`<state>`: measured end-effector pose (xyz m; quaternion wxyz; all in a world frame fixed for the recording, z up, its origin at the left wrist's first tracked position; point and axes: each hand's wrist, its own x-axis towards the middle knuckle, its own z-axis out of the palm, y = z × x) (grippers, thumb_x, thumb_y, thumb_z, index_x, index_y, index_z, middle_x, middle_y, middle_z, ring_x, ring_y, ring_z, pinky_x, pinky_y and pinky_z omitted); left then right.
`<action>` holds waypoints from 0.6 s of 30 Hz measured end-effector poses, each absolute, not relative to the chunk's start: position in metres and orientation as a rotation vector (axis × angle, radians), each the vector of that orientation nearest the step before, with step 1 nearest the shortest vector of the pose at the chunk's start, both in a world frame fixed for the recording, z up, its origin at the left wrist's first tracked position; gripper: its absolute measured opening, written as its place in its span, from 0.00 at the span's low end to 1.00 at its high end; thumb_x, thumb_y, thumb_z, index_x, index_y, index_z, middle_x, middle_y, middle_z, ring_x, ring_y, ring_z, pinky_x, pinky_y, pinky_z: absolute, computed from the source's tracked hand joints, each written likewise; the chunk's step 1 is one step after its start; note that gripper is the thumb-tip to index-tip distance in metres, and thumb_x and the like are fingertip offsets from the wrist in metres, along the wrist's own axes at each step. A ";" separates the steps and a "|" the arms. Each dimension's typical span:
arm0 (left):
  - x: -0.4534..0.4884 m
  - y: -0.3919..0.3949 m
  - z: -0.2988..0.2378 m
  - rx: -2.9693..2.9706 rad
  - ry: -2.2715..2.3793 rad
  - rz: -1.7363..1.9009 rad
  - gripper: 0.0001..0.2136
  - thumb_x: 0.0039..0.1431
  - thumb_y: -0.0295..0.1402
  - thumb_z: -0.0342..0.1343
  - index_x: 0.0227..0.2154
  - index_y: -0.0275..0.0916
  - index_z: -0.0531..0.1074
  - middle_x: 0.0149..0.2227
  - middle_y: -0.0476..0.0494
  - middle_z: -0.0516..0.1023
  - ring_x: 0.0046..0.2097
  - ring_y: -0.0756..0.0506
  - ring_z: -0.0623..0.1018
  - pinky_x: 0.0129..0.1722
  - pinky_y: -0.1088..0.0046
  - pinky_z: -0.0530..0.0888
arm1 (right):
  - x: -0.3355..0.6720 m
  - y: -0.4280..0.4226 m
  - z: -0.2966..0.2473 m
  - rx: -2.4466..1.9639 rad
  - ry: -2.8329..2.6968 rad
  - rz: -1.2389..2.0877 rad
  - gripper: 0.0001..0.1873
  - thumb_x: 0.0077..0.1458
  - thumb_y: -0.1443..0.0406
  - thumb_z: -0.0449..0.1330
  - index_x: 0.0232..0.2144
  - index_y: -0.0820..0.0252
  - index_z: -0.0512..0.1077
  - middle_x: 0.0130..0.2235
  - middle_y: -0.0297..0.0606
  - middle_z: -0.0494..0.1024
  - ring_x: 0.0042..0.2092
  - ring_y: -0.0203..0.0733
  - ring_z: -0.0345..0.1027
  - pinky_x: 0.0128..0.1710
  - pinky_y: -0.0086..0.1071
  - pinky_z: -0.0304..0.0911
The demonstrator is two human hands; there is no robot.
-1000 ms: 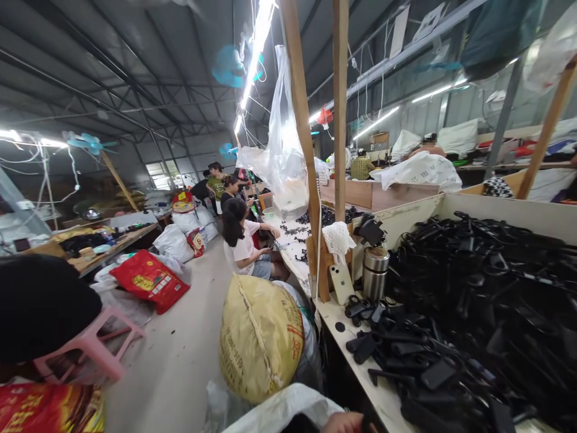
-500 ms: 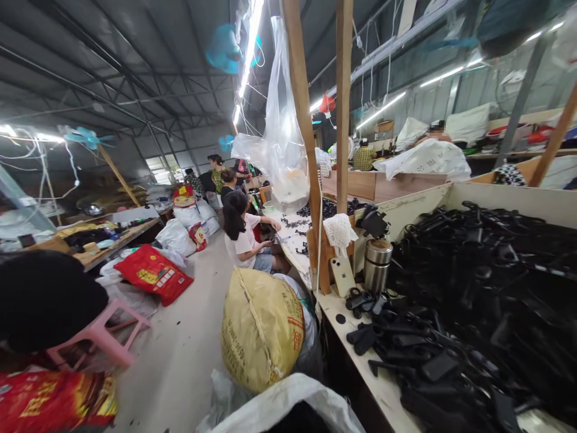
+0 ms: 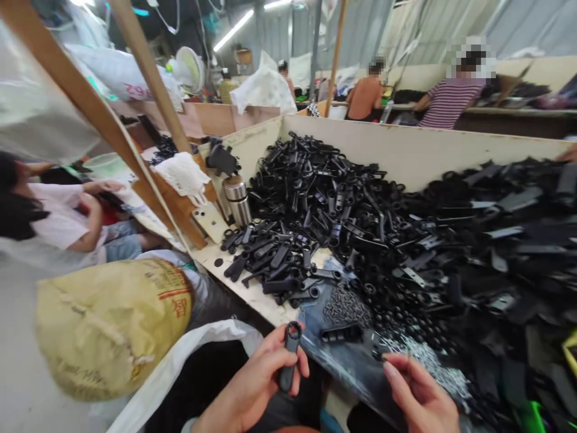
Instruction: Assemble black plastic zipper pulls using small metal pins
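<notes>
My left hand (image 3: 259,370) is closed around a black plastic handle-shaped piece (image 3: 290,361) with a ring at its top end, held upright above the bench edge. To its right, my right hand (image 3: 419,394) has thumb and forefinger pinched together. A small dark bit shows at those fingertips, too small to name. Just beyond the hands, a blue cloth-like sheet (image 3: 311,316) bears a heap of small grey parts (image 3: 347,304), a black slotted piece (image 3: 341,334) and shiny metal pins or screws (image 3: 424,355). Small round black parts (image 3: 406,328) lie behind them.
Large piles of black plastic pieces (image 3: 324,192) fill the walled bench. A steel flask (image 3: 237,201) and a phone (image 3: 210,222) stand at a wooden post (image 3: 148,126). A yellow sack (image 3: 112,325) and an open white sack (image 3: 180,367) are at left. Several people work nearby.
My view has swung right and down, from the aisle to the bench. Both hands, out of sight before, now show, the left one with the black plastic piece.
</notes>
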<state>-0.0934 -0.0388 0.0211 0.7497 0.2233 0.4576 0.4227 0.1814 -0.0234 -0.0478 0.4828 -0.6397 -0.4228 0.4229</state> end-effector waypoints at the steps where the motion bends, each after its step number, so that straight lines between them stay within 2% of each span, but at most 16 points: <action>1: -0.093 -0.038 0.018 0.491 0.992 0.916 0.20 0.54 0.30 0.57 0.51 0.36 0.67 0.31 0.47 0.79 0.24 0.53 0.71 0.28 0.76 0.65 | 0.179 -0.021 -0.047 -1.544 -1.023 1.031 0.22 0.40 0.48 0.74 0.30 0.58 0.81 0.30 0.37 0.82 0.31 0.46 0.76 0.26 0.27 0.72; 5: -0.090 -0.035 0.010 0.505 0.958 0.895 0.20 0.56 0.31 0.56 0.52 0.35 0.68 0.32 0.46 0.79 0.24 0.53 0.70 0.26 0.76 0.64 | 0.174 -0.018 -0.041 -1.531 -1.044 1.018 0.19 0.41 0.51 0.73 0.29 0.59 0.81 0.30 0.37 0.81 0.31 0.43 0.75 0.32 0.27 0.73; 11: -0.088 -0.032 0.012 0.501 0.980 0.860 0.21 0.54 0.33 0.60 0.51 0.34 0.69 0.31 0.46 0.78 0.23 0.52 0.71 0.25 0.76 0.63 | 0.173 -0.018 -0.036 -1.534 -1.064 0.982 0.22 0.41 0.48 0.73 0.29 0.59 0.80 0.29 0.38 0.80 0.30 0.44 0.74 0.30 0.29 0.73; 18: -0.083 -0.031 0.013 0.558 1.038 0.815 0.24 0.54 0.34 0.62 0.54 0.35 0.68 0.32 0.46 0.78 0.25 0.52 0.70 0.28 0.75 0.63 | 0.174 -0.018 -0.045 -1.501 -1.095 0.960 0.20 0.44 0.48 0.71 0.29 0.58 0.80 0.29 0.38 0.80 0.28 0.40 0.72 0.28 0.25 0.70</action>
